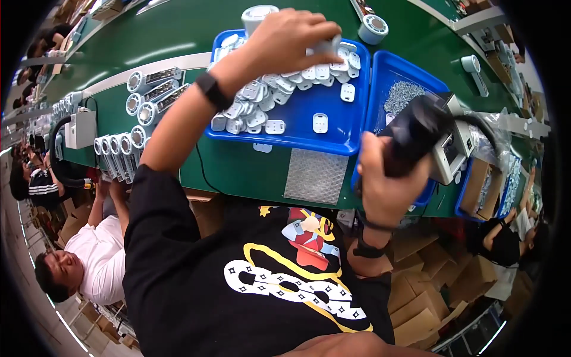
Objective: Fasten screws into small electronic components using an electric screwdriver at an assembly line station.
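Over at the left of the frame, pale round-headed units (118, 146) stand in a row, with more stacked (156, 85) just above, all on the green table (172, 33). Now toward the upper middle: the left hand (291, 34) reaches over a blue tray (342, 122), fingers curled, pinching a pale piece (326, 47) too blurred to identify. Below it, white plates (256, 95) heap up, two lying apart on the tray's bare blue. Right of that, a second blue tray (379, 66) holds small metal bits (404, 94). And here, right of centre, the right hand (389, 178) wraps firmly around a dark cylindrical thing (416, 131), in front of a boxy pale device (455, 149). I'd call this step two-handed part handling; the next move calls for a steady pinch at left and a firm hold at right.
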Available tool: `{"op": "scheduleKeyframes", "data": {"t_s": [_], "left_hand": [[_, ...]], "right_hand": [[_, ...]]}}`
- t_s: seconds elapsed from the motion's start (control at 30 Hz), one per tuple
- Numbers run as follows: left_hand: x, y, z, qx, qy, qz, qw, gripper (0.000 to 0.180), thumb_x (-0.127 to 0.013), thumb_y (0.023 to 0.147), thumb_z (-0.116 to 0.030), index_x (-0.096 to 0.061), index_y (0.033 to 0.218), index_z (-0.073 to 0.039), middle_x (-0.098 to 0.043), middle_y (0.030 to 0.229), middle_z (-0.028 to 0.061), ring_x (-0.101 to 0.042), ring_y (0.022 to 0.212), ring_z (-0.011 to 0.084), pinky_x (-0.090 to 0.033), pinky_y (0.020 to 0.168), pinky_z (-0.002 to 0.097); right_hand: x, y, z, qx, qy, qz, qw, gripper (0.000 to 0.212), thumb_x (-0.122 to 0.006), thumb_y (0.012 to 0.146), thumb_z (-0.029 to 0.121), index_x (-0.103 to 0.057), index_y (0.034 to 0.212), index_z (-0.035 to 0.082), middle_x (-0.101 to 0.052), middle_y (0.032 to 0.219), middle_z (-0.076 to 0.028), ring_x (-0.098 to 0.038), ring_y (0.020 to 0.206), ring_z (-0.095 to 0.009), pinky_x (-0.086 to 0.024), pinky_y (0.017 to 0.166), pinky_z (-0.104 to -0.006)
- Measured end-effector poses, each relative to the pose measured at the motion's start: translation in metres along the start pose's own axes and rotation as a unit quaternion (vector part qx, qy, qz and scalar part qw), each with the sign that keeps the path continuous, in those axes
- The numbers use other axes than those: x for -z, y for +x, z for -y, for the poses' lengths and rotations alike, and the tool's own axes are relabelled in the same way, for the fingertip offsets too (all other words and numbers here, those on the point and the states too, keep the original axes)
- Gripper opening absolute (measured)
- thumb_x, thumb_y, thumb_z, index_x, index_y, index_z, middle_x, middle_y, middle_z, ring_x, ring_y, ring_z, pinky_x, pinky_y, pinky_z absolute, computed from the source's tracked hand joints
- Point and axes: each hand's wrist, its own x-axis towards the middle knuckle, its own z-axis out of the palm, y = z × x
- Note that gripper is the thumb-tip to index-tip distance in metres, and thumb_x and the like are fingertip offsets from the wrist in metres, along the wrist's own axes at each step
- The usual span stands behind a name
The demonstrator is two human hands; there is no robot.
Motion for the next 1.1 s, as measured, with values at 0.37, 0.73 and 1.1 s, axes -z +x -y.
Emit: {"op": "scheduleKeyframes", "data": {"t_s": [0.37,0.73,1.1], "left_hand": [[0.022,-0.054,0.045,0.109,0.016,-0.141,0.984,0.047,-0.077,0.084,-0.032,-0.062,0.122,-0.011,-0.062,0.122,0.0105,-0.054,0.123,0.0299,-0.040,0.104,0.0449],[0.053,-0.338,-0.136,0.590,0.393,-0.013,0.706,0.070,-0.085,0.072,-0.021,-0.052,0.133,-0.009,-0.058,0.116,0.0118,-0.049,0.121,0.0312,-0.034,0.101,0.0462],[0.084,-0.247,-0.155,0.295,0.007,-0.293,0.910,0.048,-0.087,0.076,-0.014,-0.053,0.110,-0.005,-0.063,0.095,0.0121,-0.065,0.085,0.0272,-0.052,0.073,0.0386]], "right_hand": [[-0.073,0.019,-0.057,0.068,-0.397,0.260,0.878,0.052,-0.080,0.080,0.014,-0.046,0.118,0.001,-0.069,0.087,-0.025,-0.067,0.084,-0.048,-0.053,0.069,-0.0524],[-0.029,0.019,-0.027,-0.044,-0.061,0.202,0.976,0.039,-0.073,0.085,0.006,-0.052,0.117,0.002,-0.066,0.081,-0.008,-0.065,0.062,-0.019,-0.052,0.054,-0.0304],[0.011,-0.029,-0.021,-0.171,0.240,0.267,0.917,0.053,-0.078,0.083,0.006,-0.046,0.125,0.003,-0.062,0.076,-0.005,-0.057,0.056,-0.009,-0.046,0.051,-0.0221]]}}
